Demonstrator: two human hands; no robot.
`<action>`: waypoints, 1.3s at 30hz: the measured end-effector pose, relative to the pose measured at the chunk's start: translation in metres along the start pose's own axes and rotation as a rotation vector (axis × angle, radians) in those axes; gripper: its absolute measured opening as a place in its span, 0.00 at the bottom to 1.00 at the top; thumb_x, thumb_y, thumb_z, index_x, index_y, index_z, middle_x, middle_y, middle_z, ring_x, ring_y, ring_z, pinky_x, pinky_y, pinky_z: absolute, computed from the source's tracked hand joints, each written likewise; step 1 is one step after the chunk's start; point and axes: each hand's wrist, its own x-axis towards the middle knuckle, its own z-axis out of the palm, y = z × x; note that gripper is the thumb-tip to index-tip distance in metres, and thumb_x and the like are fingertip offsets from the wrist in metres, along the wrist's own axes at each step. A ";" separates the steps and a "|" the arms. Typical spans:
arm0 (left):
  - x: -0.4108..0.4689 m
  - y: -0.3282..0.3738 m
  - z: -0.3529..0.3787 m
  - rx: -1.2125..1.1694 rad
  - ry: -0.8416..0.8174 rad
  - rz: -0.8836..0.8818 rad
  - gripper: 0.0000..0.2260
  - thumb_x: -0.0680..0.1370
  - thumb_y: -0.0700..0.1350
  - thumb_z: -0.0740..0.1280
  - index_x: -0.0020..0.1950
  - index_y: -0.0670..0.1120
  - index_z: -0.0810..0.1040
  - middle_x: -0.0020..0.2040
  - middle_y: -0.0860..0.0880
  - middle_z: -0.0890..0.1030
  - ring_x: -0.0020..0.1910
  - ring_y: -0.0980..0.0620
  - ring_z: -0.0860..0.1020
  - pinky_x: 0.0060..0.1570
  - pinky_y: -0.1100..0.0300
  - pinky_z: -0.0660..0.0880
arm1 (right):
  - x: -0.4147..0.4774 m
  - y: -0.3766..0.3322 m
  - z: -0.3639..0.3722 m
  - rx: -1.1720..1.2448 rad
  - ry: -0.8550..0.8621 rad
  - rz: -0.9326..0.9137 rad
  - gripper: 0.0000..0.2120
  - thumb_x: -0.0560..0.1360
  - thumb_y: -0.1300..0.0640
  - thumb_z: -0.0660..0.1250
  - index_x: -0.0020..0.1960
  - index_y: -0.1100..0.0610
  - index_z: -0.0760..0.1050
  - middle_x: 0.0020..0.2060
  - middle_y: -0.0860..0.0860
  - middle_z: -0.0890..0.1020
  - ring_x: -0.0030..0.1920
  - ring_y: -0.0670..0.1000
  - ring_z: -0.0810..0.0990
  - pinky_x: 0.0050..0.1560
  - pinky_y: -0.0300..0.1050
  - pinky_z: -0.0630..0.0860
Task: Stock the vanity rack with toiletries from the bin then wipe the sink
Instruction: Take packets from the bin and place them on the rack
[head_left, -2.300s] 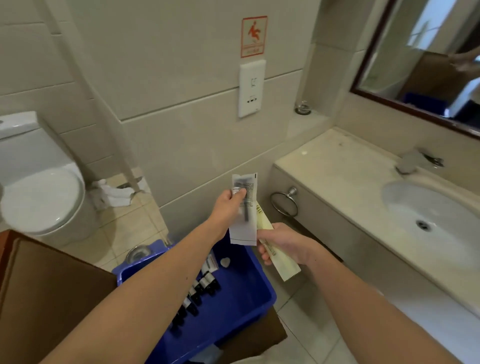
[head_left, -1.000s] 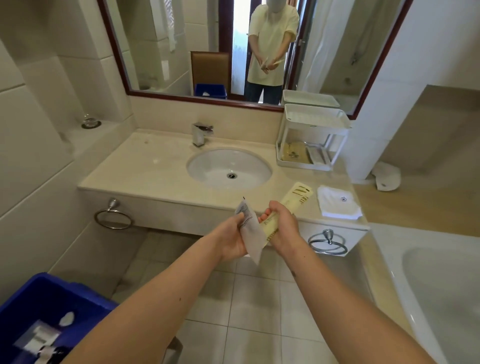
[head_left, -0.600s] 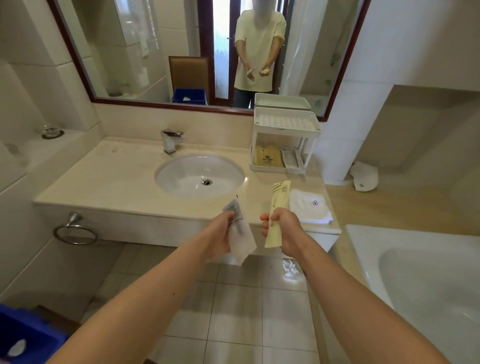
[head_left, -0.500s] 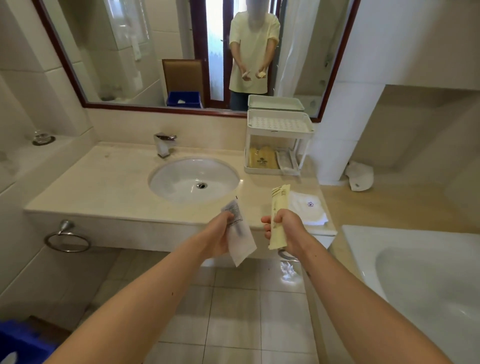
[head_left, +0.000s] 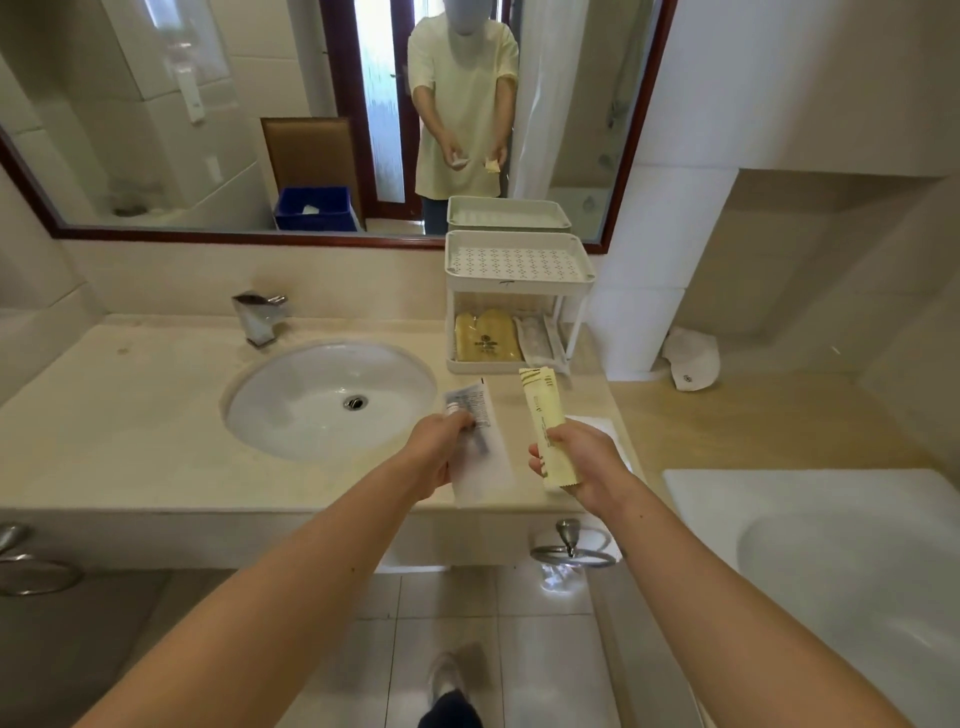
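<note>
My left hand grips a white sachet with grey print over the front of the counter. My right hand holds a long pale yellow packet upright. Both hands hover just in front of the white two-tier vanity rack, which stands on the counter right of the sink. The rack's top tray is bare; its lower shelf holds yellow packets and white sachets. The blue bin is seen only as a reflection in the mirror.
A chrome tap stands behind the basin. A folded white cloth lies on the counter, partly hidden by my right hand. A white bathtub is at right, towel rings hang under the counter, and a crumpled white item lies on the ledge.
I turned from the blue bin and stepped up to the vanity. Both hands, first close together with their packets, have separated and moved forward toward the rack.
</note>
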 end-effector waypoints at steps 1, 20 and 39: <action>0.014 0.006 0.002 0.003 -0.006 0.003 0.08 0.79 0.43 0.61 0.55 0.43 0.76 0.49 0.43 0.81 0.47 0.45 0.80 0.52 0.50 0.78 | 0.013 -0.005 0.001 0.000 0.020 0.001 0.12 0.77 0.66 0.60 0.61 0.63 0.72 0.43 0.64 0.79 0.36 0.57 0.78 0.29 0.43 0.77; 0.260 0.098 0.022 0.185 0.009 -0.061 0.15 0.76 0.33 0.62 0.62 0.42 0.74 0.55 0.42 0.80 0.54 0.42 0.79 0.53 0.50 0.78 | 0.264 -0.086 0.044 -0.153 0.128 0.095 0.20 0.77 0.70 0.58 0.66 0.59 0.73 0.56 0.56 0.79 0.48 0.54 0.78 0.43 0.48 0.79; 0.434 0.070 0.047 0.324 0.288 0.193 0.23 0.79 0.36 0.61 0.75 0.41 0.63 0.68 0.47 0.71 0.66 0.48 0.72 0.60 0.67 0.69 | 0.468 -0.067 0.071 -0.345 0.149 -0.040 0.14 0.76 0.69 0.61 0.41 0.52 0.75 0.57 0.54 0.79 0.60 0.55 0.77 0.64 0.53 0.74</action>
